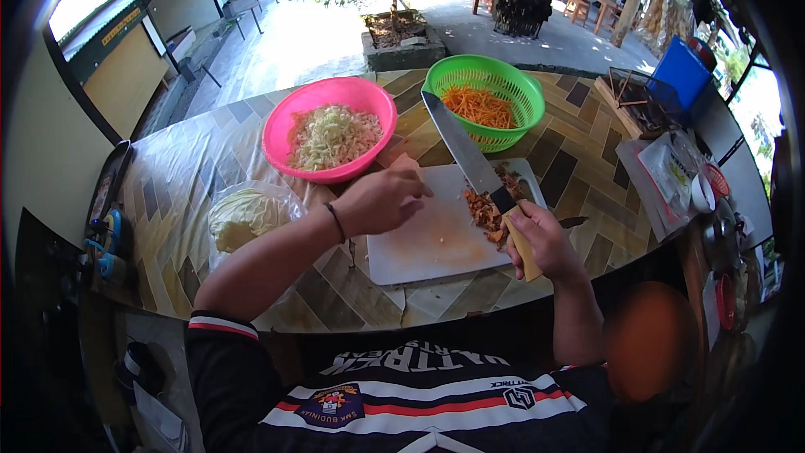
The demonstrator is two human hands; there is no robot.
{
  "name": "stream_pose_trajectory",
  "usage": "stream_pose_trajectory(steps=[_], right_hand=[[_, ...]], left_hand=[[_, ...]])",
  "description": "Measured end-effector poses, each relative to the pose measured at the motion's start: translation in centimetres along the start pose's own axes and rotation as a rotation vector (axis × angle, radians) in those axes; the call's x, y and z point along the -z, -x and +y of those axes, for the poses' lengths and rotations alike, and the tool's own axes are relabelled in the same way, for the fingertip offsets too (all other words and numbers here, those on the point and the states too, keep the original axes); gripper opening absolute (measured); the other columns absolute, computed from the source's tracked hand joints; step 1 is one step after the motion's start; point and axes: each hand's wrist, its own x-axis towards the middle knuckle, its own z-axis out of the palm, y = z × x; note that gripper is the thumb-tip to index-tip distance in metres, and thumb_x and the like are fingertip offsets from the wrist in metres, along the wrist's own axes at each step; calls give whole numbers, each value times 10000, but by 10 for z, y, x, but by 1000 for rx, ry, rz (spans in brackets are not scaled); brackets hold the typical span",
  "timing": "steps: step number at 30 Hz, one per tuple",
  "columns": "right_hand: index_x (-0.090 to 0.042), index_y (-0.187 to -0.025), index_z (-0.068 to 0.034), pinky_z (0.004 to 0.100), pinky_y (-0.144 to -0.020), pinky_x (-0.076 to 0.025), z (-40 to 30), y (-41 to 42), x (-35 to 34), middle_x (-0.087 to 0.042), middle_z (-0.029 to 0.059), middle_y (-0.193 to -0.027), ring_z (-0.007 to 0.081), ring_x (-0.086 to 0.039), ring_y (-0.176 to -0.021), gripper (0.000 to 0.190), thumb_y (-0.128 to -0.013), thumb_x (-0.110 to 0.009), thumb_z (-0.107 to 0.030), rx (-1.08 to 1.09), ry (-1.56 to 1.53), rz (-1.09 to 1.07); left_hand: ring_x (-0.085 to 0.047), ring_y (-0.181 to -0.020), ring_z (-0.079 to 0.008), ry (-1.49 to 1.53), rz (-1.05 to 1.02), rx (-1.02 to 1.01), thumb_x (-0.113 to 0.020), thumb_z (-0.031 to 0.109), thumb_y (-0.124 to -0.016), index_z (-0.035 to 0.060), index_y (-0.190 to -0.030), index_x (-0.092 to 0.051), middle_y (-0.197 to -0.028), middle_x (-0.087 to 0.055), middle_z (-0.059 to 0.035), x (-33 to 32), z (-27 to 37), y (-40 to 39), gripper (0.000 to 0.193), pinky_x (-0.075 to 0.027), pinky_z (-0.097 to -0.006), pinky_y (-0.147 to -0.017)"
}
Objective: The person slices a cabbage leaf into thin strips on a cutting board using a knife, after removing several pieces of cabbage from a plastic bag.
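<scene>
A large chef's knife [462,148] is gripped by its pale yellow handle in my right hand [544,239]. Its blade slants up and to the left, the tip over the rim of a green plastic colander [534,107]. Shredded carrot [483,108] lies in that colander. My left hand [390,198] holds nothing and hovers at the left side of a white cutting board [409,258], fingers loosely bent and apart. Brownish-orange scraps, seemingly carrot peelings [484,211], are heaped at the board's right, partly behind the knife. Orange stains mark the board.
A pink plastic basin [277,145] holds finely shredded pale vegetable [336,138]. Left of the board, a cabbage [245,217] sits in clear plastic. Wire racks [635,91] and plastic bags [666,167] line the right edge of the patterned tabletop [173,214].
</scene>
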Motion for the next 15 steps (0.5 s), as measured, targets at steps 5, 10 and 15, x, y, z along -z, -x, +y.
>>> stream_pose_trajectory(steps=[5, 10, 15], right_hand=[[-492, -1032, -30, 258, -431, -475, 39, -3, -1, -513, 43, -646, 106, -525, -500, 289, -1009, -446, -315, 60, -122, 2], [-491, -1010, -34, 261, -445, -474, 62, -1, 14, -522, 51, -627, 106, -532, -499, 281, -1013, -445, -312, 85, -173, -78], [-491, -1013, -38, 260, -452, -470, 87, 7, 16, -532, 60, -634, 112, -523, -493, 270, -1014, -440, -303, 105, -249, -166]], left_hand=[[-603, -968, -236, -136, -107, -120, -648, 107, -823, 132, -1059, -681, -1052, -599, -76, -74, 19, 9, 239, -513, -356, -815], [-597, -903, -243, -69, 63, -5, -660, 93, -812, 89, -947, -703, -955, -616, -64, -90, 28, 19, 142, -501, -353, -824], [-595, -913, -269, -38, 150, 114, -662, 105, -817, 74, -912, -689, -928, -626, -78, -90, 38, 27, 104, -483, -375, -851]])
